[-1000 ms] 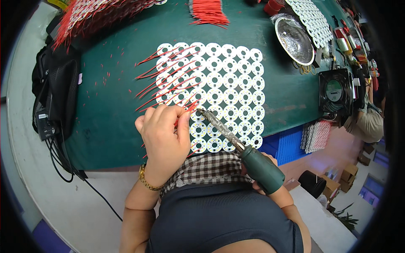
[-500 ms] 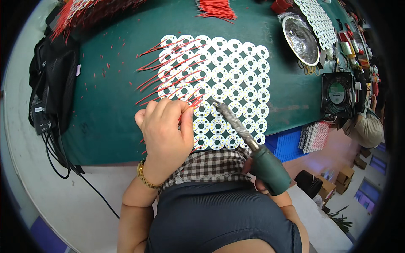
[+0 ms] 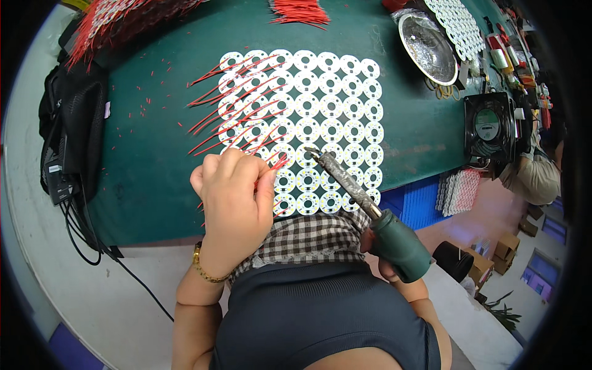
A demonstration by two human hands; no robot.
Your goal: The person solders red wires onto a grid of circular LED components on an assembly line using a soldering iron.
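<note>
A sheet of round white LED boards (image 3: 314,112) lies on the green table before me. Red wires (image 3: 206,123) stretch leftward from its left-hand columns. Short red wires (image 3: 280,162) are pinched between the thumb and fingers of my left hand (image 3: 234,191), over the lower left of the sheet. My right hand (image 3: 387,270), mostly hidden behind the handle, grips a green-handled soldering iron (image 3: 401,246). Its tip hovers over or touches a board just right of the pinched wires; I cannot tell which. The left hand covers several boards at the lower left.
A bundle of red wires (image 3: 299,11) lies at the far edge. More wired boards (image 3: 117,24) are heaped far left, above a black bag (image 3: 74,123). To the right are a metal bowl (image 3: 425,46), another board sheet (image 3: 456,28) and a black fan (image 3: 489,126). Wire scraps dot the table.
The whole view has shifted, so the sheet appears farther left. Relative to the boards, the pinched wires have come slightly nearer me, and the iron's tip sits slightly farther right.
</note>
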